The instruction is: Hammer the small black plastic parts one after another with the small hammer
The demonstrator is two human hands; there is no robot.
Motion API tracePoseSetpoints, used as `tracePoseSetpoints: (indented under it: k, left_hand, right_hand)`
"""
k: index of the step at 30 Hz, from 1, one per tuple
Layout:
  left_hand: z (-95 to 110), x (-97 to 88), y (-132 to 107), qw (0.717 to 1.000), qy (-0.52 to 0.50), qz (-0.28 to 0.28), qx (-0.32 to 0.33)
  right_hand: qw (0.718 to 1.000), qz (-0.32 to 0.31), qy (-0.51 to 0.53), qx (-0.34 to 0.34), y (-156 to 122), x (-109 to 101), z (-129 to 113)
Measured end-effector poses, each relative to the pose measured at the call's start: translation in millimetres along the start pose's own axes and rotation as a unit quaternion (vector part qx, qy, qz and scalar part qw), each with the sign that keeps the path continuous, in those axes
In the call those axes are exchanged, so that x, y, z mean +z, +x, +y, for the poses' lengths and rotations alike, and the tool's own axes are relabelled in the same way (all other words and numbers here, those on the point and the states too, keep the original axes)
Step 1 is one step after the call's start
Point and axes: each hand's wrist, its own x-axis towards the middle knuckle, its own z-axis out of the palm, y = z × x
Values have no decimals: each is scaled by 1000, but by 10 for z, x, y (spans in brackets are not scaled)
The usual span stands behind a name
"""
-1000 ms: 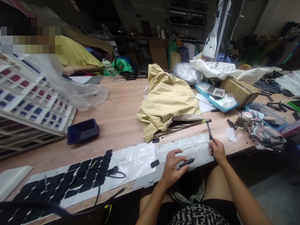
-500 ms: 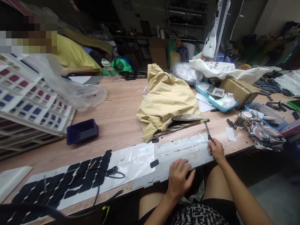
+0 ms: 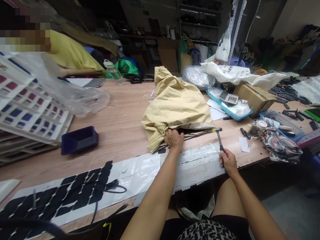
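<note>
My right hand is closed around the dark grip of a small hammer, whose head has a yellow end and points away from me. My left hand is at the dark mouth of a yellowish cloth sack, its knuckles bent. Its fingertips are hidden by the hand and the opening, so I cannot see whether they hold anything. Under my left forearm runs a whitish, plastic-covered strip along the table's front edge. Black rounded pieces lie in rows on its left part.
A dark blue tray and white plastic crates stand at left, near a person in a yellow top. Black cables cross the strip. At right are a calculator, a cardboard box and a blue basket.
My left hand has moved forward and left, from above the strip's front edge to the sack's mouth. My right hand still holds the hammer in nearly the same spot.
</note>
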Motion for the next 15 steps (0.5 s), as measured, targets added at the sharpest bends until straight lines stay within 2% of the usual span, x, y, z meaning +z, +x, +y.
tracePoseSetpoints:
  k: [5,8,11,15]
  left_hand:
    - [9,-91,41,1000,9,-21,-8]
    - [-91,-219,-52,999,-11,-44,26]
    - [-230,-330,-299,990,-47,-91,100]
    - [-371,-347,-752,956,-122,-172,206]
  right_hand:
    - [1000,2,6,2,-12,9,-28]
    - [1000,4,10,2,-15,10,-29]
    - [1000,5,14,3,-14,8,-22]
    - [1000,3,11,4,-17,5,-19]
